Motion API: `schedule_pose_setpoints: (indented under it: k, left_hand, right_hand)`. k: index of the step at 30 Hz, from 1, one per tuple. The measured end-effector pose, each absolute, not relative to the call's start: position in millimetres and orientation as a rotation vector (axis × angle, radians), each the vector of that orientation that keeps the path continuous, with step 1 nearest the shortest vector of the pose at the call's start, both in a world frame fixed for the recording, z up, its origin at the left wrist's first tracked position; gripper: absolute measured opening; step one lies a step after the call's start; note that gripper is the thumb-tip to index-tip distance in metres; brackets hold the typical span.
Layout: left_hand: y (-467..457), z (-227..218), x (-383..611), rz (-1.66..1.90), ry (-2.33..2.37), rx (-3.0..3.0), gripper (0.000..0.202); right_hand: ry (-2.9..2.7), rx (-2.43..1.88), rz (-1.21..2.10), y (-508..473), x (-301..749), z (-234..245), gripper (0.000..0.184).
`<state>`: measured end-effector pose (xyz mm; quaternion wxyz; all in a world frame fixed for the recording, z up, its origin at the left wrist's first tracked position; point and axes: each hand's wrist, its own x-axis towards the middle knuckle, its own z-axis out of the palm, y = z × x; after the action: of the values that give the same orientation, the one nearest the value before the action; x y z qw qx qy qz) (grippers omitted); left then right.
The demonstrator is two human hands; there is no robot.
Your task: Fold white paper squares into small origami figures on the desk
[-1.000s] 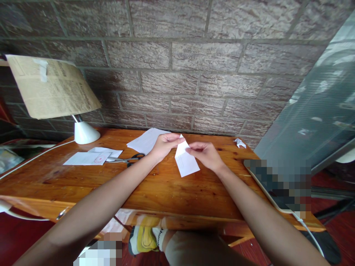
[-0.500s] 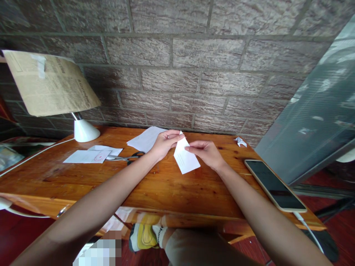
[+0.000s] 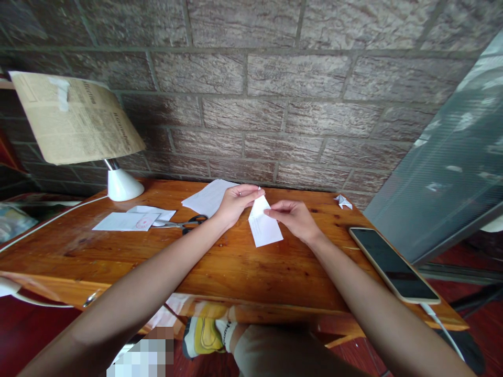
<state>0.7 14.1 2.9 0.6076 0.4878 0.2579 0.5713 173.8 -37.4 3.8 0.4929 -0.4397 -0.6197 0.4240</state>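
A folded sheet of white paper (image 3: 265, 228) with a pointed top is held up over the wooden desk between both hands. My left hand (image 3: 238, 203) pinches it near the tip, thumb in front and fingers behind. At its right edge, my right hand (image 3: 294, 219) grips the paper between thumb and fingertips. Faint print shows on the paper's left side. Left of my left forearm lie black-handled scissors (image 3: 192, 224), their blades partly under other papers. The fingers behind the folded paper are partly hidden.
White sheets (image 3: 208, 196) lie at the back of the desk (image 3: 236, 277). Stamped papers (image 3: 121, 221) rest near a lamp (image 3: 124, 184) at left. At right are a small folded paper piece (image 3: 343, 202) and a phone (image 3: 395, 264) with a cable. A brick wall stands behind.
The folded paper has turned slightly, its lower edge now lying more level. Both hands keep their hold. The whole view has shifted a little.
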Motion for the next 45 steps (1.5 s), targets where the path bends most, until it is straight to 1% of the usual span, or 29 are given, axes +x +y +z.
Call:
schedule_pose_setpoints:
  k: [8, 16, 22, 26, 30, 34, 38, 45]
  left_hand:
    - [12, 6, 0, 1.234, 0.521, 1.071, 0.032]
    - [9, 10, -1, 1.177, 0.512, 1.082, 0.033]
    - [10, 9, -1, 1.213, 0.591, 1.196, 0.039]
    - [8, 8, -1, 1.214, 0.628, 1.361, 0.042]
    - [7, 6, -2, 1.169, 0.659, 1.522, 0.035]
    - [7, 8, -3, 1.203, 0.675, 1.552, 0.03]
    - [6, 10, -3, 1.217, 0.673, 1.556, 0.029]
    - [13, 0, -6, 1.047, 0.656, 1.607, 0.035]
  right_hand:
    - [-1.488, -1.065, 1.014, -38, 173, 5, 0.025]
    - [-1.502, -1.064, 1.074, -40, 172, 6, 0.027]
    - [-1.508, -1.087, 1.143, -42, 171, 9, 0.027]
    - [-1.38, -1.061, 1.185, -39, 174, 8, 0.025]
    - [-1.258, -1.02, 1.239, -35, 178, 6, 0.025]
    - [-1.287, -1.023, 1.282, -36, 181, 7, 0.026]
    - [-1.352, -1.023, 1.244, -36, 181, 9, 0.028]
    - [-1.233, -1.037, 1.173, -33, 182, 9, 0.03]
